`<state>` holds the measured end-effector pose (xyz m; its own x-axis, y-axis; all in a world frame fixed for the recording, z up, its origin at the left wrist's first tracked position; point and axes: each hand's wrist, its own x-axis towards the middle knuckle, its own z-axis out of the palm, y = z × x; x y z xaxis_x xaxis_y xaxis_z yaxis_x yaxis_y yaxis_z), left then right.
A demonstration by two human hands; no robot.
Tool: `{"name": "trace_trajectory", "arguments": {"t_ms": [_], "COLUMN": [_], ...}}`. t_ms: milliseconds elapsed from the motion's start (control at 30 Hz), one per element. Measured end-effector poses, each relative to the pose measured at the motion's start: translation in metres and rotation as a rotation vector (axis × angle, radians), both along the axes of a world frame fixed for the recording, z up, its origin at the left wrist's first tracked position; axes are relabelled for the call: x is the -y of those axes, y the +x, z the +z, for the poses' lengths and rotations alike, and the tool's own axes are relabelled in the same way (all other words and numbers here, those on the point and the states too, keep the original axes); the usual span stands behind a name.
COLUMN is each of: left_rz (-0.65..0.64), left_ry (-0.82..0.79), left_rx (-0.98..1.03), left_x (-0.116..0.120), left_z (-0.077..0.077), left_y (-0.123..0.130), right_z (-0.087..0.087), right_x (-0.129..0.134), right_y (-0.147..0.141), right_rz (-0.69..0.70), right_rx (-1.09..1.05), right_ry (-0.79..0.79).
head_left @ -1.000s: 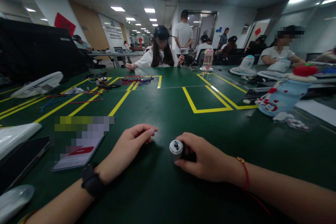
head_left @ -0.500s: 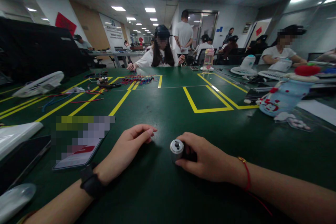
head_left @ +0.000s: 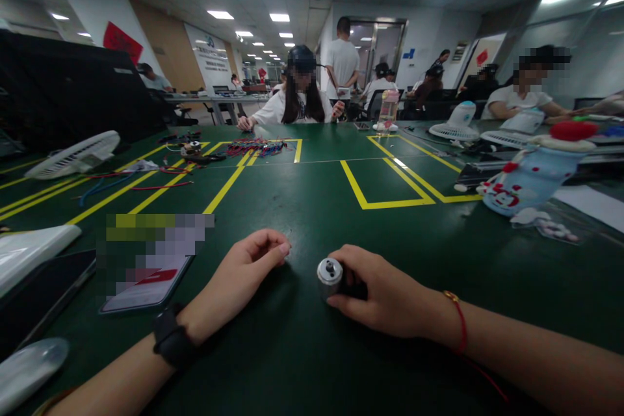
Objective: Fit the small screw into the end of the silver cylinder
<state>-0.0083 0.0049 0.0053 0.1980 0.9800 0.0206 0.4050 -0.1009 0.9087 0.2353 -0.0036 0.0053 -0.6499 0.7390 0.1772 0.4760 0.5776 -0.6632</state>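
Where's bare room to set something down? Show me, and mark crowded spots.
On the green table, a broad bare patch lies between the wire bundle, the yellow tape outline and the left hand. A narrower gap separates that hand from the metal cylinder. It's crowded at left around the white fan and at right around the blue tumbler.

In the lower half, two bare hands, a left hand (head_left: pixel 253 259) and a right hand (head_left: pixel 377 289); one silver metal cylinder (head_left: pixel 330 285); one black wristband (head_left: pixel 171 338); one red cord bracelet (head_left: pixel 461 325). Three white plastic fans (head_left: pixel 77 156): one middle left, two middle right. One light-blue, red-topped bottle (head_left: pixel 533 175), right.
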Motion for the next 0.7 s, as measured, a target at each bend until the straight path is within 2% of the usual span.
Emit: {"name": "trace_trajectory", "arguments": {"t_ms": [167,400,500,700], "left_rz": [-0.016,-0.061,-0.123,-0.223], "left_ry": [0.012,0.05,0.133,0.383], "left_rx": [0.026,-0.041,-0.111,-0.23], "left_x": [-0.001,0.0,0.004,0.013], "left_z": [-0.003,-0.006,-0.001,0.019], "left_y": [0.0,0.003,0.007,0.021], "right_z": [0.0,-0.001,-0.001,-0.003], "right_x": [0.0,0.0,-0.001,-0.001], "right_y": [0.0,-0.001,-0.001,-0.001], "right_rz": [0.004,0.004,0.004,0.015], "right_rx": [0.006,0.011,0.006,-0.011], "right_ry": [0.001,0.003,0.008,0.014]}}
